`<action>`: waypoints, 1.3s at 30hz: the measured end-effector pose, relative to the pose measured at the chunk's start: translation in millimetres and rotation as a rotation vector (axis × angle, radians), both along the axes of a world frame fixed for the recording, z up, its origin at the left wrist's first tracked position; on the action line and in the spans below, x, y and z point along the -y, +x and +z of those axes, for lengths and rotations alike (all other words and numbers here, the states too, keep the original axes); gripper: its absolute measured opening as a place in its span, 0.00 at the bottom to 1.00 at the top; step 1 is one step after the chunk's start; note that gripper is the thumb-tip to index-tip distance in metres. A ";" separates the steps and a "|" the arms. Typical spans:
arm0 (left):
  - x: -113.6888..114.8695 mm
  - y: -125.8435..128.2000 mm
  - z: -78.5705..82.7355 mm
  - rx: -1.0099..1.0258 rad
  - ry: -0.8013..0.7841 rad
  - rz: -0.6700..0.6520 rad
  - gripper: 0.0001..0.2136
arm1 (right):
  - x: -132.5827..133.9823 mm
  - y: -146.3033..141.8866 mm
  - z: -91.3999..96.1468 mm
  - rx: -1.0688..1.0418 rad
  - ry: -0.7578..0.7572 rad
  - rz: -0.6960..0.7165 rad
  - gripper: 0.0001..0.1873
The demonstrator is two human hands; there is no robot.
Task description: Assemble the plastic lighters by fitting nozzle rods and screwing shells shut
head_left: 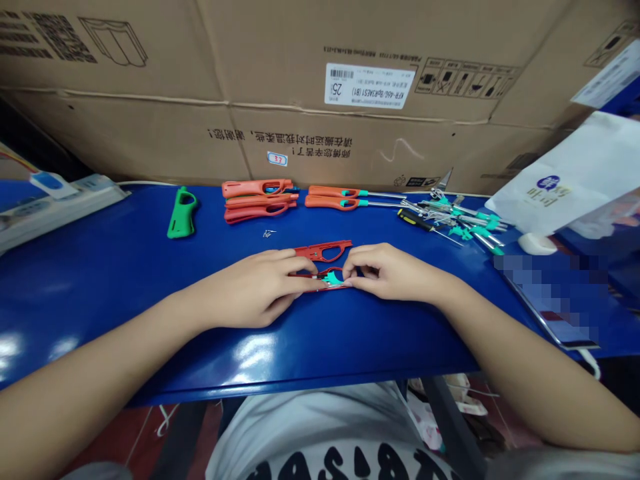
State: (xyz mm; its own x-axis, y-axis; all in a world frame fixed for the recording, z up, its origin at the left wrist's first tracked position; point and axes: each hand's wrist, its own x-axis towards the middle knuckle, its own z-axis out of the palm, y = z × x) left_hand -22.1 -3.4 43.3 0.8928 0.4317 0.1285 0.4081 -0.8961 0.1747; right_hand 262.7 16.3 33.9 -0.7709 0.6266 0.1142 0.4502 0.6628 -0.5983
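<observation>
At the middle of the blue table, a red lighter shell half (311, 289) lies low with a teal trigger piece (332, 278) inside it. My left hand (267, 285) grips its left part, thumb and fingers closed around the edges and covering that end. My right hand (383, 272) pinches at the right end of the same shell, by the trigger piece; what sits between those fingertips is too small to make out. Just beyond, another red shell half (315, 251) lies with its inner side up, close to both hands.
Orange lighter shells (260, 200) are stacked at the back, beside two long-nosed lighters (333, 198). A green shell (183, 213) and small screws (269, 234) lie leftward. Metal rods with teal triggers (467, 217), a screwdriver (415, 219) and a phone (550, 300) are rightward. A cardboard box (280, 67) stands behind.
</observation>
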 end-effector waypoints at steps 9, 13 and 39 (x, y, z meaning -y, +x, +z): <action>2.4 3.1 1.7 -0.037 0.027 -0.008 0.24 | 5.3 -4.1 3.1 0.070 0.087 -0.025 0.05; 2.2 2.6 -0.3 -0.024 0.039 -0.009 0.25 | 8.2 -6.4 4.3 0.094 0.113 -0.056 0.05; -0.9 -1.5 -3.2 -0.015 0.086 -0.041 0.26 | 8.9 -1.5 6.1 0.145 0.188 0.021 0.05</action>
State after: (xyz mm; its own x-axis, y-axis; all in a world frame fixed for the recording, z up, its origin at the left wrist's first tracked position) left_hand -23.6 -2.5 40.0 0.9116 0.3826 0.1506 0.3727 -0.9235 0.0903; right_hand 261.1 7.4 40.0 -0.8004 0.5885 0.1143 0.5075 0.7666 -0.3934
